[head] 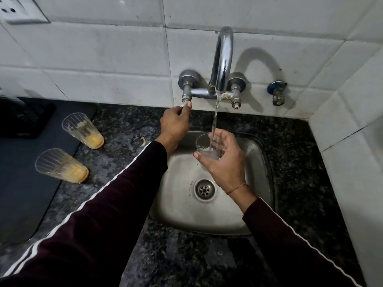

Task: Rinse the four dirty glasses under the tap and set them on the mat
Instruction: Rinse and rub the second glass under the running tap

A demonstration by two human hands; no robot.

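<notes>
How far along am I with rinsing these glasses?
Nothing looks finished: no clean glass shows on the mat. In hand: the right hand holds a glass under the running tap, the left hand on the valve. Left: two dirty glasses with orange residue wait at the mat's edge. A fourth glass isn't visible.

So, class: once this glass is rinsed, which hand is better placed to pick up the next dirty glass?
Probably the left hand. It grips only the tap handle and is on the same side as both dirty glasses by the mat. The right hand holds the glass under the stream.
</notes>
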